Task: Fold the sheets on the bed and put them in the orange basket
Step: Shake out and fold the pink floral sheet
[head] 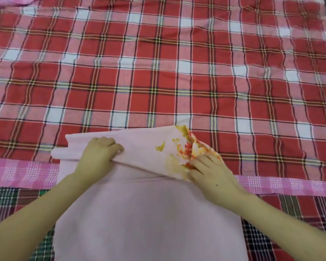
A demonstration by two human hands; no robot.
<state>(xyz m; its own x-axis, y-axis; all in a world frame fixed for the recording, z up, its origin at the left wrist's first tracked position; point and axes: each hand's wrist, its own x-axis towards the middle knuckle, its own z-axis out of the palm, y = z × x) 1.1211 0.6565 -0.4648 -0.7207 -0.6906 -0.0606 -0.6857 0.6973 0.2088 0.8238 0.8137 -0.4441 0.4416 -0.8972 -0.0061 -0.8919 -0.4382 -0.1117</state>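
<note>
1. At far left, a pink checked sheet [17, 172] is lying as a narrow band across the foreground. A dark green-and-red plaid cloth [8, 200] is showing just below it.
2. The person's left hand [100, 153] is gripping a pale pink sheet [149, 213], its fingers curled over a raised fold near the sheet's left edge.
3. The pale pink sheet is lying in the centre foreground, spreading from the bottom edge of the view up over the pink checked band. Its far end is resting on a red plaid sheet [158, 72].
4. That far end is turned back on itself, forming a slanting flap [149, 147] stretched between the two hands.
5. A yellow and red print [186, 149] is showing on the flap's right corner.
6. The right hand [209, 172] is holding that printed corner, its fingers bent into the cloth and its thumb lying at the fold's lower edge.
7. The red plaid sheet, lightly wrinkled, is covering everything behind the hands and running out to the right edge. The pink checked band and the dark plaid cloth are showing again to the right of the right hand.
</note>
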